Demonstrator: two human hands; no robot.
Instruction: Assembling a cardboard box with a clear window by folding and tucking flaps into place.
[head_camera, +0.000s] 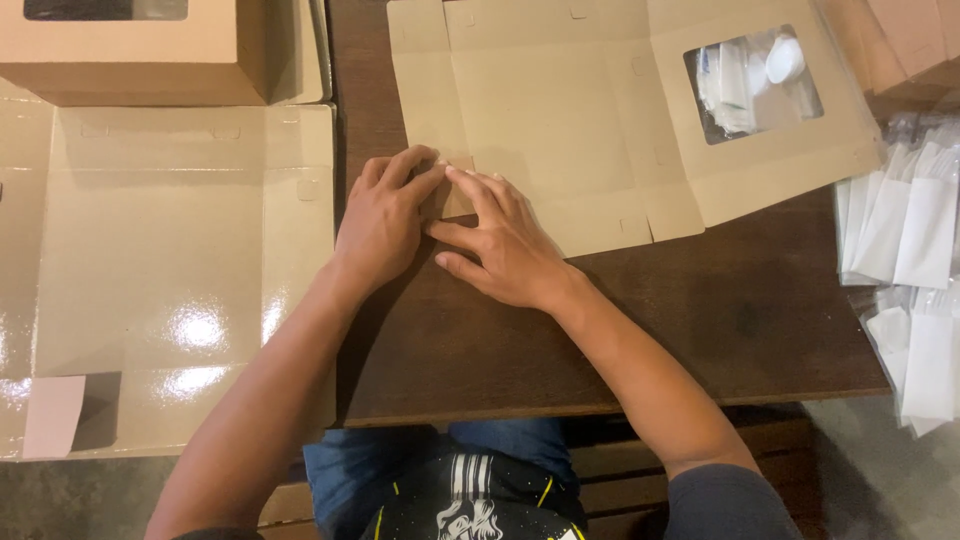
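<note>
Cardboard, brown and unfolded into a flat box blank (560, 120), lies on the dark wooden surface (700, 330) and serves as the reference for all positions below. The blank carries a clear window panel (752, 82) toward its right end, and white items show through the film.

Left hand (382, 222): placed palm down at the blank's near left corner, fingers extended and together, fingertips pressing a small corner flap (452, 190). The hand grips nothing; it bears flat on the cardboard.

Right hand (505, 245): placed palm down just right of the left hand, fingers spread, the index fingertip touching the same flap, the thumb resting on the surface just off the blank's near edge. This hand likewise encloses nothing.

Left of the blank, a second flattened box sheet (170, 270) with a glossy inner face lies partly off the surface. Beyond that sheet stands an assembled box (130, 45). Right of the blank, a stack of clear packets (910, 260) with white contents lies at the surface's edge.
</note>
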